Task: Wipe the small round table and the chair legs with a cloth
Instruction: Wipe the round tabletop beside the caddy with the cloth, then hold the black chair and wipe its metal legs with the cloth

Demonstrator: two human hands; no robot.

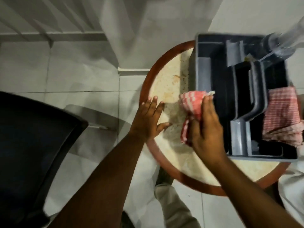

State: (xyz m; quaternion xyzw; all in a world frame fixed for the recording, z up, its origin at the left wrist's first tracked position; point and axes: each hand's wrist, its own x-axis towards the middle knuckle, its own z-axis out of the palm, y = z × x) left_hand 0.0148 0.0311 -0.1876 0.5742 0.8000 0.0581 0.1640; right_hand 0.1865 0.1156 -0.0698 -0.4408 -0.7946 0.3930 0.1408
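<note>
The small round table (166, 76) has a speckled cream top and a reddish-brown rim. My right hand (205, 125) presses a red-and-white checked cloth (191, 102) flat on the tabletop, right beside the grey caddy. My left hand (149, 119) lies flat with fingers spread on the table's left edge, holding nothing. A dark chair (32, 150) stands at the left; its legs are hidden from view.
A grey compartmented caddy (243, 96) covers the right half of the table and holds a second checked cloth (283, 116). A clear bottle (286, 41) leans over its far right corner. White tiled floor and a white curtain lie behind.
</note>
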